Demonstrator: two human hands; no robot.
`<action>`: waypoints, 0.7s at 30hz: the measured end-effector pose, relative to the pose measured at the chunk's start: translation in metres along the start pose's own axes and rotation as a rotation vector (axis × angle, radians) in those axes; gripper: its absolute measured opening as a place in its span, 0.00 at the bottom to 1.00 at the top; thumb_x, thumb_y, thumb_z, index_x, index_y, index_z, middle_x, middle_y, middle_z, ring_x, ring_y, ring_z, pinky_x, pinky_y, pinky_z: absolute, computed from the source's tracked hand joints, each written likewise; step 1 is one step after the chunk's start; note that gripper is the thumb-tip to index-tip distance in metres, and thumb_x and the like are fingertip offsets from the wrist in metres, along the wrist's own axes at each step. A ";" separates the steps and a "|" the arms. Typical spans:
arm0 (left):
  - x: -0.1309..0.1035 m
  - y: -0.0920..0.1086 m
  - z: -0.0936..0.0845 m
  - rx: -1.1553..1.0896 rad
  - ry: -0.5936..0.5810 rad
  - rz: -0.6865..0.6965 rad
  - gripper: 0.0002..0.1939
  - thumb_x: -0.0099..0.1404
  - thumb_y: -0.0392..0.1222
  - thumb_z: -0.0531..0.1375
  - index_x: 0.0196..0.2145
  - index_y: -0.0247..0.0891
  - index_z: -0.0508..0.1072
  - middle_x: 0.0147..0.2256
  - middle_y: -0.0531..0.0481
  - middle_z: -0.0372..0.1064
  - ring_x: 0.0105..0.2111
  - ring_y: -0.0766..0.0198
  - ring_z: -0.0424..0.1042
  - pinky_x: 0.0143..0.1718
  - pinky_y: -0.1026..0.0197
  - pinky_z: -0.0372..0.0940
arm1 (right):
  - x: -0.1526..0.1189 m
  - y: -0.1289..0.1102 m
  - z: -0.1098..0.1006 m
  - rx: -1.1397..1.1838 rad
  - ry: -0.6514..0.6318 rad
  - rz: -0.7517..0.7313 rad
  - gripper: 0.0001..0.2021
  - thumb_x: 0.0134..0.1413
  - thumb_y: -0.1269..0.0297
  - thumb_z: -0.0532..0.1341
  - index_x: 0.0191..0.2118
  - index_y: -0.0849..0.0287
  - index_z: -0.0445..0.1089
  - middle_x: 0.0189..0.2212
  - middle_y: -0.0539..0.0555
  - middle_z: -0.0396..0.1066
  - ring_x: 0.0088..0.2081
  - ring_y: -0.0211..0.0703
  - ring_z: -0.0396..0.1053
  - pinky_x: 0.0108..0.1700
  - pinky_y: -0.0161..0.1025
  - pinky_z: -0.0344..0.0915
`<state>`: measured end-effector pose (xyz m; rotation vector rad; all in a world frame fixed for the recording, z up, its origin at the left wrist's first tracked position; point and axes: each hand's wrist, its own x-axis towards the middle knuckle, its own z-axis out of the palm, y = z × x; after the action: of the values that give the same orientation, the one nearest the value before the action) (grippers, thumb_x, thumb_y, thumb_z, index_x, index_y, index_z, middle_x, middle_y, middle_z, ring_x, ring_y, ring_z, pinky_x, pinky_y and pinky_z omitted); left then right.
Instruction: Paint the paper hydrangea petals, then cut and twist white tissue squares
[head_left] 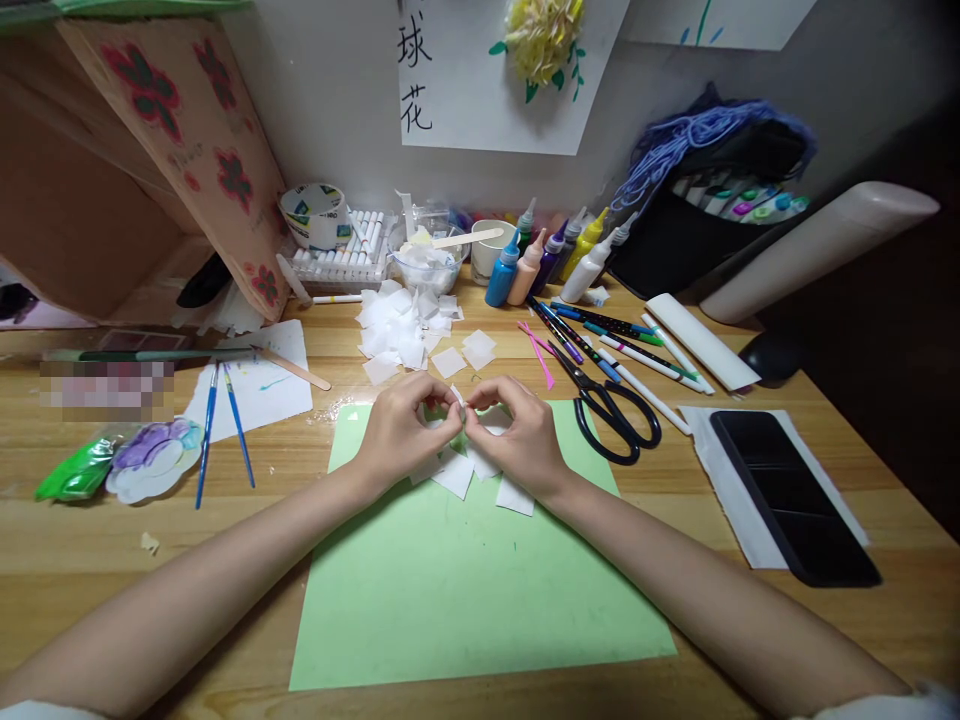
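Over the top part of a green sheet of paper [480, 590], my left hand [409, 425] and my right hand [517, 430] meet, fingertips pinched together. Between them is a small piece of white paper [457, 397], mostly covered by the fingers. Both hands are closed on it. Under and beside the hands lie several white paper squares [454, 475] on the green sheet. Just beyond the fingers is a loose pile of white paper squares [394, 325]. Black-handled scissors [615, 405] rest to the right of my right hand, partly over the sheet's corner.
Paint bottles [502, 272], a bowl of white scraps [427, 268] and a marker box [337, 262] line the back. Pens [645, 360] and a black case [795, 500] lie right. Left are brushes [208, 440], a palette [154, 460] and a painted cardboard box [187, 150].
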<state>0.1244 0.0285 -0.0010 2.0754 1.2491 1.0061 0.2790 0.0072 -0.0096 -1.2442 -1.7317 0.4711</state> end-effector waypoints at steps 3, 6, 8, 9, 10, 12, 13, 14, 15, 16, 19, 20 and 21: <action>0.000 0.001 0.000 -0.002 0.005 0.002 0.01 0.55 0.35 0.59 0.27 0.37 0.70 0.25 0.53 0.68 0.25 0.68 0.63 0.27 0.65 0.58 | 0.000 0.001 0.000 0.013 0.006 0.021 0.05 0.47 0.72 0.59 0.31 0.56 0.64 0.27 0.49 0.69 0.31 0.39 0.68 0.34 0.38 0.66; 0.000 0.000 0.000 -0.012 -0.005 0.006 0.01 0.55 0.36 0.59 0.28 0.37 0.70 0.26 0.53 0.68 0.26 0.68 0.64 0.27 0.65 0.59 | 0.000 0.001 0.000 0.008 0.011 0.009 0.06 0.47 0.73 0.59 0.31 0.56 0.64 0.28 0.49 0.69 0.32 0.39 0.69 0.35 0.38 0.66; -0.001 -0.001 0.001 -0.011 -0.010 0.002 0.01 0.56 0.36 0.59 0.29 0.38 0.70 0.27 0.53 0.68 0.26 0.68 0.63 0.27 0.65 0.59 | -0.001 0.001 0.000 -0.014 0.013 -0.027 0.06 0.47 0.74 0.59 0.31 0.56 0.64 0.28 0.49 0.69 0.32 0.39 0.68 0.35 0.38 0.66; -0.001 -0.001 0.001 -0.009 -0.011 0.000 0.01 0.56 0.36 0.59 0.29 0.38 0.70 0.27 0.53 0.68 0.26 0.69 0.63 0.27 0.65 0.59 | -0.001 0.001 0.000 -0.027 0.013 -0.048 0.06 0.47 0.74 0.59 0.31 0.56 0.64 0.28 0.49 0.69 0.32 0.39 0.68 0.35 0.37 0.66; -0.001 -0.002 0.001 -0.008 -0.011 -0.002 0.01 0.55 0.35 0.59 0.29 0.38 0.70 0.27 0.53 0.68 0.25 0.69 0.63 0.27 0.65 0.59 | -0.001 0.001 0.000 -0.038 0.012 -0.067 0.07 0.47 0.75 0.58 0.31 0.56 0.64 0.27 0.49 0.69 0.32 0.38 0.68 0.35 0.37 0.66; -0.001 -0.002 0.001 -0.005 -0.013 -0.003 0.01 0.55 0.35 0.59 0.28 0.38 0.70 0.26 0.53 0.68 0.25 0.69 0.63 0.27 0.65 0.59 | -0.002 0.000 0.000 -0.055 0.011 -0.093 0.07 0.47 0.76 0.58 0.31 0.56 0.64 0.27 0.49 0.69 0.32 0.38 0.68 0.35 0.36 0.66; -0.001 -0.002 0.001 -0.002 -0.013 -0.003 0.01 0.55 0.35 0.59 0.28 0.38 0.70 0.26 0.53 0.68 0.25 0.69 0.63 0.27 0.65 0.59 | -0.002 0.000 0.000 -0.060 0.014 -0.098 0.07 0.47 0.76 0.58 0.31 0.57 0.65 0.27 0.49 0.69 0.32 0.38 0.68 0.35 0.36 0.66; -0.001 -0.001 0.001 0.001 -0.014 -0.002 0.01 0.55 0.35 0.59 0.28 0.38 0.70 0.26 0.53 0.68 0.25 0.69 0.63 0.27 0.65 0.59 | -0.002 -0.001 0.000 -0.064 0.018 -0.099 0.07 0.47 0.76 0.58 0.31 0.57 0.65 0.27 0.49 0.69 0.31 0.38 0.68 0.35 0.36 0.66; -0.002 -0.001 0.001 0.003 -0.015 -0.002 0.01 0.55 0.35 0.58 0.28 0.38 0.70 0.26 0.53 0.68 0.25 0.68 0.63 0.27 0.65 0.59 | -0.002 -0.001 0.000 -0.067 0.022 -0.095 0.07 0.47 0.76 0.58 0.31 0.56 0.64 0.27 0.49 0.69 0.31 0.38 0.68 0.35 0.36 0.66; -0.002 -0.001 0.001 0.004 -0.015 -0.001 0.02 0.55 0.35 0.58 0.28 0.38 0.70 0.26 0.53 0.68 0.25 0.68 0.63 0.27 0.65 0.59 | -0.001 -0.001 0.000 -0.069 0.023 -0.088 0.06 0.47 0.75 0.58 0.31 0.56 0.64 0.27 0.49 0.69 0.31 0.39 0.68 0.35 0.36 0.66; -0.002 0.000 0.000 0.008 -0.010 0.000 0.01 0.55 0.35 0.58 0.28 0.38 0.70 0.26 0.53 0.68 0.26 0.68 0.63 0.28 0.64 0.59 | -0.001 -0.002 0.000 -0.064 0.019 -0.057 0.06 0.48 0.73 0.58 0.31 0.55 0.64 0.27 0.49 0.69 0.32 0.40 0.68 0.35 0.38 0.66; -0.002 0.000 0.001 0.010 -0.009 -0.001 0.02 0.55 0.34 0.58 0.28 0.38 0.70 0.26 0.53 0.68 0.26 0.68 0.64 0.28 0.64 0.59 | -0.001 -0.002 0.000 -0.058 0.017 -0.045 0.05 0.48 0.73 0.58 0.31 0.55 0.64 0.27 0.49 0.69 0.32 0.40 0.68 0.35 0.38 0.67; -0.002 0.000 0.001 0.011 -0.008 -0.001 0.02 0.55 0.34 0.58 0.28 0.38 0.70 0.26 0.53 0.68 0.26 0.68 0.63 0.28 0.64 0.59 | -0.001 -0.002 0.000 -0.051 0.015 -0.034 0.05 0.48 0.73 0.58 0.31 0.55 0.64 0.27 0.49 0.69 0.32 0.40 0.68 0.35 0.39 0.67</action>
<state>0.1242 0.0272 -0.0022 2.0850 1.2547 0.9921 0.2781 0.0056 -0.0087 -1.2493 -1.7583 0.3991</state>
